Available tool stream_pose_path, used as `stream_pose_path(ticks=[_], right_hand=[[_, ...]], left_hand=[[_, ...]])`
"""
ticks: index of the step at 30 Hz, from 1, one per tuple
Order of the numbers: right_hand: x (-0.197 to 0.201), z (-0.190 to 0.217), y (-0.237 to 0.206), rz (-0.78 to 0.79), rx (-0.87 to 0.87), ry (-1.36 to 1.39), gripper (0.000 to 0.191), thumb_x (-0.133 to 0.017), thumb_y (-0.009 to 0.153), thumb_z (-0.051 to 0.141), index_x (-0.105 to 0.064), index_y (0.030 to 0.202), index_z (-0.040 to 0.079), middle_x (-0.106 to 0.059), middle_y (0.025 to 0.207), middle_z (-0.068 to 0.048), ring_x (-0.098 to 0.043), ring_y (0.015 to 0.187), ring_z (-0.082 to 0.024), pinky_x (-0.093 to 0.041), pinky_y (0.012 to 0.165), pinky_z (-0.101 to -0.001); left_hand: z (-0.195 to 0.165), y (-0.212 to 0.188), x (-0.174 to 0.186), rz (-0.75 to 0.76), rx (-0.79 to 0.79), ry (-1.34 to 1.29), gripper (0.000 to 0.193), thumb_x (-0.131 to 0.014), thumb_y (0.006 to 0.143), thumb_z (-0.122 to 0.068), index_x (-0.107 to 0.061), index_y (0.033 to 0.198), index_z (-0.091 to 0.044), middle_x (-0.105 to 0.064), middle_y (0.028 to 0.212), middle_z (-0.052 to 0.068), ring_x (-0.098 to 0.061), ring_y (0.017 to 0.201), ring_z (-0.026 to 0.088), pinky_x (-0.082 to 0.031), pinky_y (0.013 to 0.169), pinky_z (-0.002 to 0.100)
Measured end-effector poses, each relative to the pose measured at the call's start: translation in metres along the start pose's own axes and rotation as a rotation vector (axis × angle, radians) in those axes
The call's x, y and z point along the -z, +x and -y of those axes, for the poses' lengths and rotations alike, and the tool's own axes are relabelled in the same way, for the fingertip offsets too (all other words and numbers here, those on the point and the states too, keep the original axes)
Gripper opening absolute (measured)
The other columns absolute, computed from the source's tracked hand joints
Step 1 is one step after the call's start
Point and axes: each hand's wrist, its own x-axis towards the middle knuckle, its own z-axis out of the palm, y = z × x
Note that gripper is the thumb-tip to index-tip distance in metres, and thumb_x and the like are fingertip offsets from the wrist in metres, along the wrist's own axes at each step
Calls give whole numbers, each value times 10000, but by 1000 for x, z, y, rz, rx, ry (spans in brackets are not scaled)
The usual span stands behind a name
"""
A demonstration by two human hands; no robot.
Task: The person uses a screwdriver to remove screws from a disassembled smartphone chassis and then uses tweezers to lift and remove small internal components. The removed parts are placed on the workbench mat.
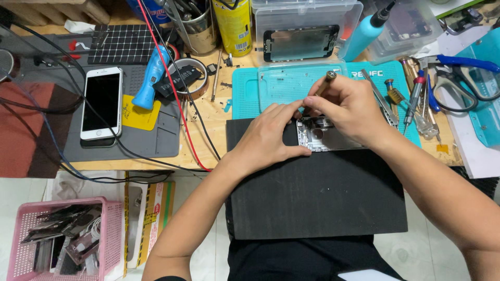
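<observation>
An opened phone body (324,136) lies on a black foam pad (317,198) at the bench's front edge. My left hand (268,136) grips its left end, thumb along the lower edge, fingers over the top. My right hand (350,108) holds a small screwdriver (324,84) upright, its tip down inside the phone near the top left corner. Much of the phone is hidden under both hands.
A teal work mat (250,93) lies behind the pad, with more screwdrivers (411,101) and scissors (458,86) to the right. A clear plastic box holds a phone frame (301,42). A white phone (102,103) rests on a grey mat at left. Cables (182,119) cross the bench. A pink basket (62,239) sits below.
</observation>
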Motion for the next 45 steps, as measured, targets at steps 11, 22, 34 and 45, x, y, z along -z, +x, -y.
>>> stream_pose_path(ticks=[11,22,34,45], right_hand=[[3,-18,12,1,-176,134,144,-629,1038,125,-609,1031,-18,-718,855,-109,-739,753,-156,-618,646,-281],[0,-13,18,5,-226,109,178,-619,1028,123,-565,1002,-44,-725,829,-131,-749,719,-169,-631,609,-295],[1,-18,19,10,-251,163,169,-617,1029,119,-561,1006,-39,-717,825,-134,-745,714,-178,-632,617,-299],[3,-24,19,11,-244,217,157,-611,1034,124,-570,1019,-27,-723,841,-148,-746,716,-196,-630,628,-308]], left_hand=[[4,-1,-3,-8,-23,3,944,-945,690,-341,-473,1452,-47,-680,1162,102,-635,1046,301,-535,927,414],[0,-4,-3,-9,-31,0,924,-937,692,-321,-498,1458,-50,-691,1188,105,-629,1065,304,-530,936,412],[-2,-6,-2,-2,-19,-12,910,-937,699,-324,-507,1452,-49,-673,1130,125,-629,1020,296,-528,907,410],[-1,-7,2,-1,-39,-16,902,-934,723,-298,-494,1477,-70,-678,1159,109,-635,1028,292,-534,921,399]])
